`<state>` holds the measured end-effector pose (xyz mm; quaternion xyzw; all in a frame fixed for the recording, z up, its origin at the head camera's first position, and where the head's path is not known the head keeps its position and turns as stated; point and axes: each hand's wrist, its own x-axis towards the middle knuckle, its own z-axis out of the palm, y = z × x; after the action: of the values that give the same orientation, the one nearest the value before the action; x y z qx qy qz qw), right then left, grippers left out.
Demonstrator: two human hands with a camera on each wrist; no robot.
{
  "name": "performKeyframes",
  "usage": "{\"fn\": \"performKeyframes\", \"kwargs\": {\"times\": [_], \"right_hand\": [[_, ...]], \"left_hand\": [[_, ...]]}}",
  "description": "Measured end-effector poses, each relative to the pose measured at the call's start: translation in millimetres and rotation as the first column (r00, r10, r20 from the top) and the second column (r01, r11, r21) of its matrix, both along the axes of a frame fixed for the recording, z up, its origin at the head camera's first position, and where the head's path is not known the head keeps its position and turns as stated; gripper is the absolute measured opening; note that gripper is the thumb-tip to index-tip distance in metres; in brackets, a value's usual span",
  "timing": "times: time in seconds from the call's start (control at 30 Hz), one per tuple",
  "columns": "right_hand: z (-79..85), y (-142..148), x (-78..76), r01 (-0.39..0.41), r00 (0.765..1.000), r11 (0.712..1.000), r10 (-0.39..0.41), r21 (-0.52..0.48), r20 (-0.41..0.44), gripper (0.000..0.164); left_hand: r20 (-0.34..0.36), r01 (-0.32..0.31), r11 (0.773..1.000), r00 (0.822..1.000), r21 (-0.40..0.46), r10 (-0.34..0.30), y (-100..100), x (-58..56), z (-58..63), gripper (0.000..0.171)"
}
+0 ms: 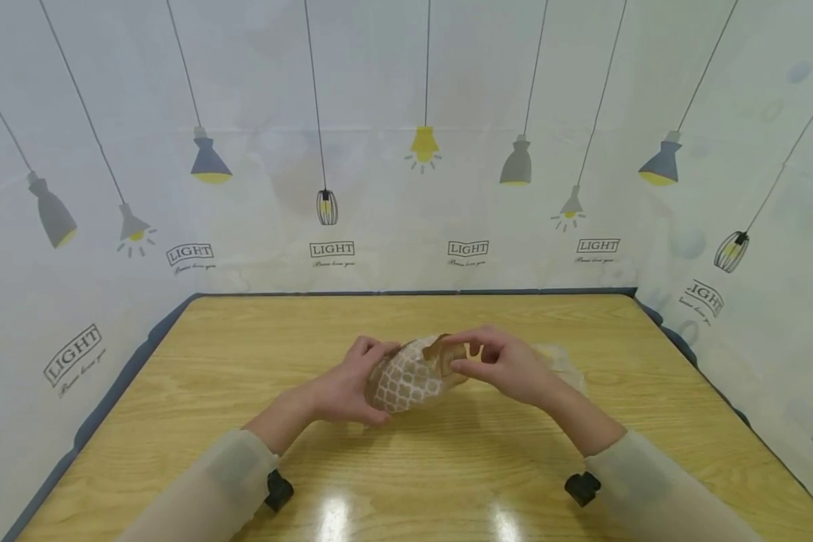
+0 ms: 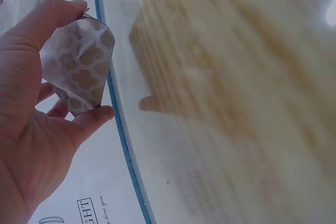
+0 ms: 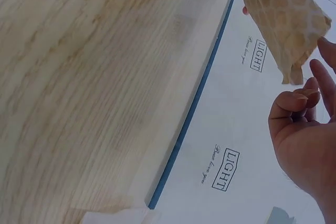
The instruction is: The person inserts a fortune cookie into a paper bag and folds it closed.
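Nearest, black gadgets (image 1: 279,491) by both pale sleeve cuffs (image 1: 251,455). Then the left hand (image 1: 342,388), thumb and fingers clamped on a patterned paper bag (image 1: 406,380) over mid-table (image 1: 440,467). Right hand's (image 1: 515,369) at its right end, can't tell if it's pinching. Far side: lamp-print backdrop (image 1: 379,75).

The bare left hand (image 1: 345,388) hides one end of the brown paper bag with a white lattice print (image 1: 408,382), whose contents cannot be made out. The bare right hand (image 1: 511,369) partly covers a pale, filmy piece (image 1: 567,361), too faint to identify. The right wrist view's upper edge crops the bag
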<state>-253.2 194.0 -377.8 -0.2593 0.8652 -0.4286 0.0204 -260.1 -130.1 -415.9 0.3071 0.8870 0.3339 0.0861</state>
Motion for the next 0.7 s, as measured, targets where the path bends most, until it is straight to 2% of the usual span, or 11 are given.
{"fn": "performKeyframes", "kwargs": {"times": [0.23, 0.5, 0.7], "right_hand": [[2.7, 30.5, -0.3, 0.077, 0.996, 0.997, -0.077, -0.001, 0.037, 0.038], [-6.4, 91.7, -1.8, 0.153, 0.984, 0.988, -0.155, 0.026, 0.093, 0.035], [-17.1, 139.1, -1.6, 0.173, 0.975, 0.982, -0.182, 0.076, 0.130, 0.036]], "left_hand": [[0.022, -0.018, 1.000, 1.000, 0.014, 0.018, -0.4, 1.2, -0.2, 0.115], [0.029, -0.021, 1.000, 0.999, 0.011, 0.021, -2.9, 2.4, 2.0, 0.113], [0.026, -0.020, 1.000, 0.999, 0.016, 0.020, -4.1, 2.0, 1.1, 0.112]]}}
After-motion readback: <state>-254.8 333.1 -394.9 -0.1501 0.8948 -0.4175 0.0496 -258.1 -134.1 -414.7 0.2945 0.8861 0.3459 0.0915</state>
